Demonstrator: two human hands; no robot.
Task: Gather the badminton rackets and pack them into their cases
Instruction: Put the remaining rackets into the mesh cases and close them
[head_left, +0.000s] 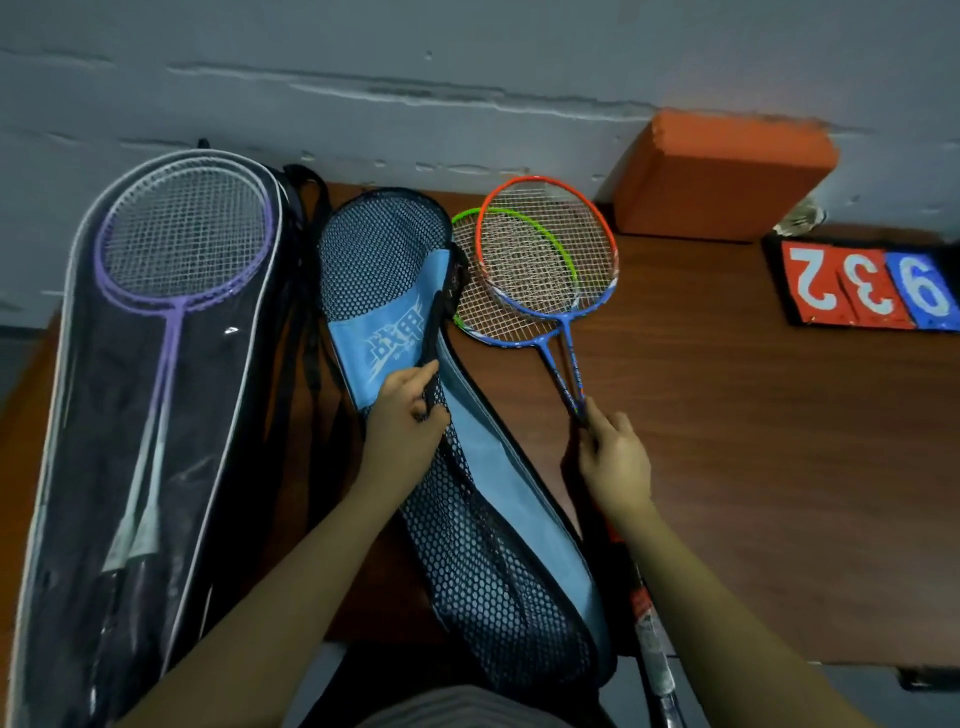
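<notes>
On the bench (727, 441), the blue mesh case (483, 519) is pinched open at its edge by left hand (405, 415) fingers, while 2 rackets (540, 270), shafts pinched together by right hand (615, 457), are angled for insertion.

My right hand (615, 457) covers the grips of the two blue-shafted rackets (563, 364). The blue mesh case (483, 467) hides part of the green-rimmed head. The clear case (130, 415) runs off the bottom edge.

Bare tabletop (753, 441) right of rackets (545, 260); orange block (722, 176) behind.
</notes>
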